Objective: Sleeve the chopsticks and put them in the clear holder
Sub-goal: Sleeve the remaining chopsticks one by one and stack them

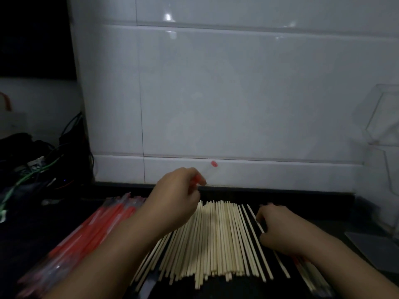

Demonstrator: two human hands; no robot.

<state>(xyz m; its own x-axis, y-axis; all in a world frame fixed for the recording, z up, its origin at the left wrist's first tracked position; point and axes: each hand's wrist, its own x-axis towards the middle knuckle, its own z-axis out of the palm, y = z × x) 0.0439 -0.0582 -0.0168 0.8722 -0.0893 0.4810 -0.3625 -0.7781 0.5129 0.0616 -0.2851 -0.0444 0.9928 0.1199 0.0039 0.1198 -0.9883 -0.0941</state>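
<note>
Several pale bare chopsticks (216, 240) lie side by side on the dark counter. My left hand (179, 197) hovers over their far ends and pinches a thin clear sleeve with red print (210, 169) that points up toward the wall. My right hand (278, 227) rests on the right edge of the pile, fingers curled around a chopstick (251, 214) there. A stack of red and clear sleeves (92, 231) lies to the left. The clear holder (382, 117) stands at the far right against the wall, dim and hard to make out.
White tiled wall (216, 93) rises right behind the counter. Dark cables and gear (36, 167) crowd the left. A grey flat item (375, 249) lies at the right edge, with some sleeved chopsticks (311, 275) under my right forearm.
</note>
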